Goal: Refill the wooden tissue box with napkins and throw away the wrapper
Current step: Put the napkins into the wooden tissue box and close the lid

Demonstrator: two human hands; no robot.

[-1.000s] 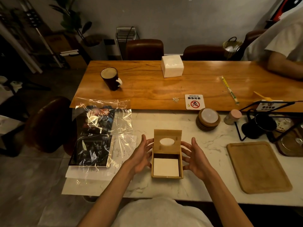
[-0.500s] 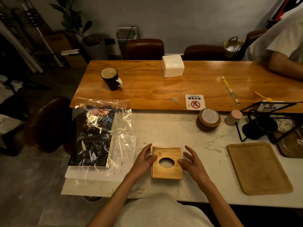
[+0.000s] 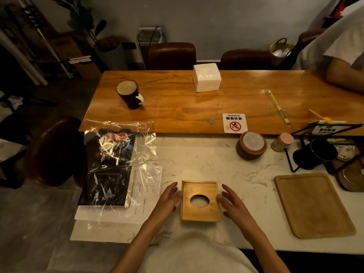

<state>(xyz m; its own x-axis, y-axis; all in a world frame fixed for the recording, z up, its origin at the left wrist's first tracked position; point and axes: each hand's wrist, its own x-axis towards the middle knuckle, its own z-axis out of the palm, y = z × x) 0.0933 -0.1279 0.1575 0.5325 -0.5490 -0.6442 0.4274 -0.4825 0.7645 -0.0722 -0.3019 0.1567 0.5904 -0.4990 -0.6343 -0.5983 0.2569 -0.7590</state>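
Observation:
The wooden tissue box (image 3: 200, 200) lies flat on the marble counter (image 3: 212, 164), lid shut, with white napkin showing through its oval hole. My left hand (image 3: 167, 200) rests at the box's left side, fingers spread, touching the edge. My right hand (image 3: 231, 200) sits at the right side, fingers spread against the box. A clear plastic wrapper (image 3: 126, 152) lies spread over a dark printed sheet to the left. A white wrapped napkin block (image 3: 206, 79) stands on the far wooden table (image 3: 177, 111).
A dark mug (image 3: 129, 94) stands on the wooden table. On the counter are a stack of wooden coasters (image 3: 251, 145), a small pink-capped jar (image 3: 282, 141), a black cup in a wire rack (image 3: 315, 153) and a wooden tray (image 3: 313, 203). Another person's arm (image 3: 342, 73) rests at far right.
The box's hinged lid, standing upright a second ago with the napkin stack exposed, is now shut flat. Both hands have settled against the box's sides.

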